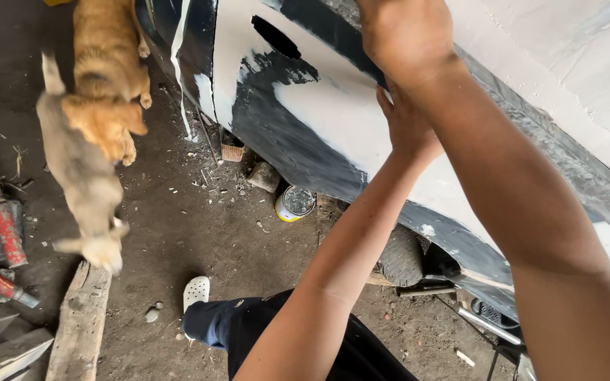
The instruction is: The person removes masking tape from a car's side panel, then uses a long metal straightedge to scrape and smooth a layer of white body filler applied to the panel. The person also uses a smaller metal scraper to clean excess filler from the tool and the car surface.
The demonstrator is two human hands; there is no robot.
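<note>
A dark car body panel [277, 113] with wide patches of white filler fills the upper middle and right. My left hand [405, 123] lies flat against a white patch of the panel. My right hand [404, 35] presses on the panel just above it, with the fingers hidden beyond the top edge. Whether either hand holds something against the surface cannot be seen. My leg in dark trousers [248, 328] and a white clog [196, 291] are on the dirt floor below.
Two dogs, one orange [111, 70] and one tan [82, 176], move about at the left. A small open tin [294, 203] stands under the panel. Red-handled tools [5, 229] and a wooden plank [79, 324] lie at the lower left. A tyre [400, 255] sits under the car.
</note>
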